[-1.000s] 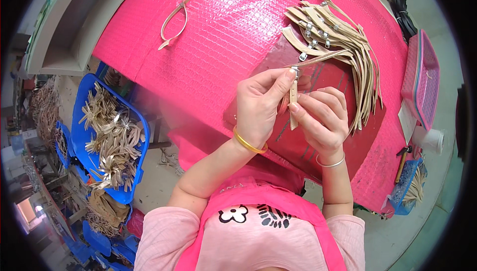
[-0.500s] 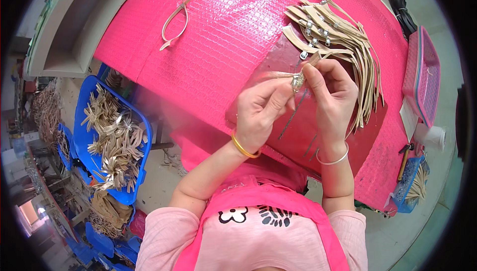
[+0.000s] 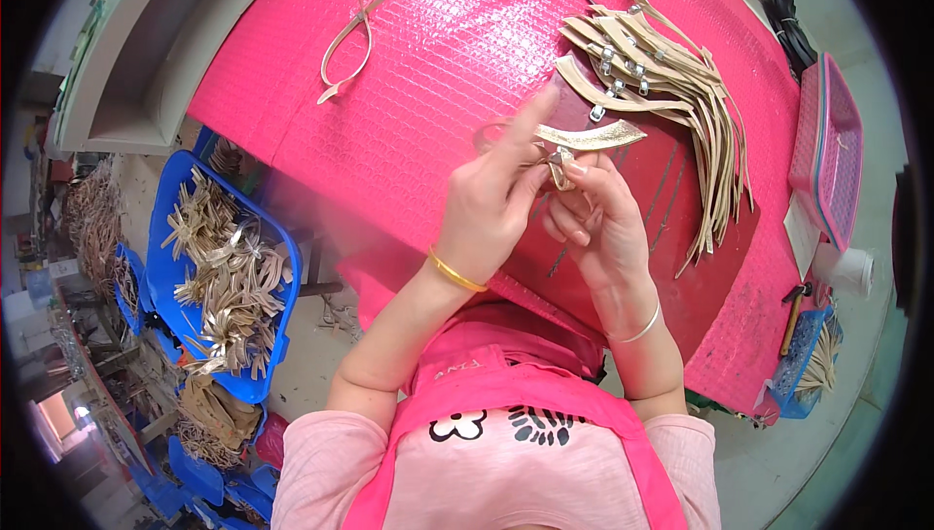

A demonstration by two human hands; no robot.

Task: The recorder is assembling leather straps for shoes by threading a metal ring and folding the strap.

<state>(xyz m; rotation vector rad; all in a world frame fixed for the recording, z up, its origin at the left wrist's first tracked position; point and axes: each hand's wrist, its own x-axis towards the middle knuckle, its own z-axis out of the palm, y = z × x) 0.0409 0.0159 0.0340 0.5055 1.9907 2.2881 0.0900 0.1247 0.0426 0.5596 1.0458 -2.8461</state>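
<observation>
Over the dark red board, both hands meet at a gold glittery strap (image 3: 603, 136) with a small metal buckle (image 3: 556, 160). My left hand (image 3: 486, 194) pinches at the buckle between thumb and fingers, its index finger stretched up and blurred. My right hand (image 3: 608, 209) grips the folded strap part just below the buckle, thumb on top, other fingers curled. The wide glittery end sticks out to the right above my right hand. A blurred loop of the strap shows left of my left fingers. Several beige straps with silver buckles (image 3: 671, 73) lie fanned out beyond my right hand.
The dark red board (image 3: 705, 287) lies on a pink table cover (image 3: 448, 73). One looped strap (image 3: 326, 53) rests at far left. A blue bin (image 3: 282, 335) of gold straps stands left. On the right are pink baskets (image 3: 808, 141), a hammer (image 3: 793, 321) and a blue basket (image 3: 788, 389).
Both hands have shifted slightly, the right one down and left with its palm turned upward. The strap's wide glittery end has swung into view, and my left index finger has straightened.
</observation>
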